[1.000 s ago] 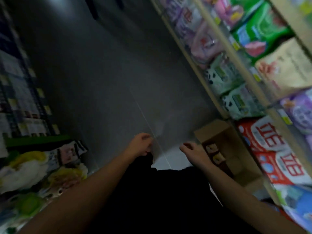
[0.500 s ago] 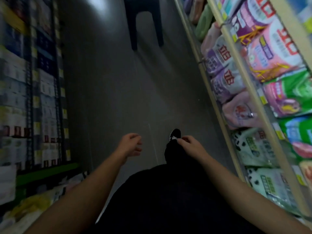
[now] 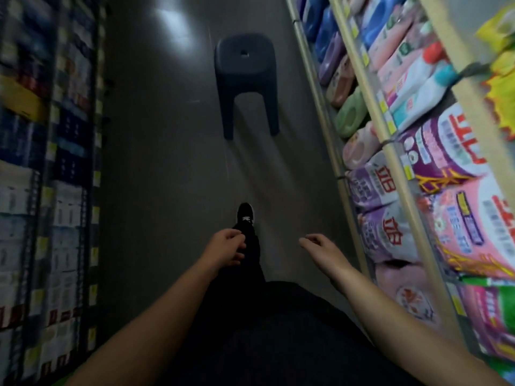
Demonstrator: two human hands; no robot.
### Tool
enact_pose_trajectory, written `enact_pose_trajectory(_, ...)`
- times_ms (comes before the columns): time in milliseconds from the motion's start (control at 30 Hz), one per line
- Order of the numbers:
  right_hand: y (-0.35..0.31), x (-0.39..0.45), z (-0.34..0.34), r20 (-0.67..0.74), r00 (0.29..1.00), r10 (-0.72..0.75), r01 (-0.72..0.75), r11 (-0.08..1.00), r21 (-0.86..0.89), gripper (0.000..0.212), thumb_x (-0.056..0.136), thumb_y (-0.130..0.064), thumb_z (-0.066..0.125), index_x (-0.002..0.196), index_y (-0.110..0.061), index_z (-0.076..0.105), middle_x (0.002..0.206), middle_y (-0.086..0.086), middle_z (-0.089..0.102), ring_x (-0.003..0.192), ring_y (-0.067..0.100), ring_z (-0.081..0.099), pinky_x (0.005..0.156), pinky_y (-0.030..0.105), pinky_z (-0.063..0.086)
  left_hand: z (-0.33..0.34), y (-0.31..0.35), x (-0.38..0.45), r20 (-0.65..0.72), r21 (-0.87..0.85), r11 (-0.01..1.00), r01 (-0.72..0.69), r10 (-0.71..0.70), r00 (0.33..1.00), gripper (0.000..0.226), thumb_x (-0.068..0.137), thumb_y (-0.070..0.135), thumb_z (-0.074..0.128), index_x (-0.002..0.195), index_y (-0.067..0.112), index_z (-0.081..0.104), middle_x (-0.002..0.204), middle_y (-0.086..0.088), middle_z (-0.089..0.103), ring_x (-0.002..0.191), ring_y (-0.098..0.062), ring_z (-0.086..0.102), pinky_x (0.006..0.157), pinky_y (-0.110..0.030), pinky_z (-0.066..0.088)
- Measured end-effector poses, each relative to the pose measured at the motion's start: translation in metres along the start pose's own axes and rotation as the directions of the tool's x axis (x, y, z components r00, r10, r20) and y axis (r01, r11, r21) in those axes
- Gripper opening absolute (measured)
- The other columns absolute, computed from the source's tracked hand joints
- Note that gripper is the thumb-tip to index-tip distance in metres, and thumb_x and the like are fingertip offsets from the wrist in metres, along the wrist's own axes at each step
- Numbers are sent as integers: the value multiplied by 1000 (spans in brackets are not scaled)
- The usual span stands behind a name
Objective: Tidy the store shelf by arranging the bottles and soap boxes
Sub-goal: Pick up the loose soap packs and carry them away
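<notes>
Head view: both hands empty, loosely curled. Right hand [image 3: 320, 247] nearer tan-railed store shelf [image 3: 344, 174]; coloured plastic detergent bottles [image 3: 341, 87] lie ahead-right, left hand [image 3: 227, 247] farther.

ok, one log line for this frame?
phase: walking aisle | left hand: empty, loosely curled | right hand: empty, relaxed | ahead: dark plastic stool | bottles: right shelf, untouched
</notes>
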State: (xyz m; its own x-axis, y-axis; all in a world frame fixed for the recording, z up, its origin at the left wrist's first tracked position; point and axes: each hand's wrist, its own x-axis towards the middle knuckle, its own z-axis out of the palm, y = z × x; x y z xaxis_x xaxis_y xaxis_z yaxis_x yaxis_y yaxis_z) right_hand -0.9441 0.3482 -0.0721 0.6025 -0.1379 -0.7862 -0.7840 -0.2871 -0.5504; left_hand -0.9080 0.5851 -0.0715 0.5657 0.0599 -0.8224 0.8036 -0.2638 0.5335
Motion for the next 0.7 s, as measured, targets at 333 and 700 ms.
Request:
enact_pose_trajectory(333,-152,96,-49,-241,959,150,-69,947,314,33,88,-49,62,114,-27,63,112,-4,66,104,15,62,90,34,47,-14,264,128,203,349,917,-194,128,971,13,95,16,53,104,13,62,82,-7,64,60,-19,56,56,-25,48)
enact_pose_trajectory(700,-288,141,-269,-794,607,-35,353,907,230,40,87,-35,69,122,-23,55,120,-2,63,107,12,61,91,32,50,137,500,162,463,191,868,-458,332,822,10,98,15,53,94,14,62,80,-13,62,55,-22,56,51,-27,46)
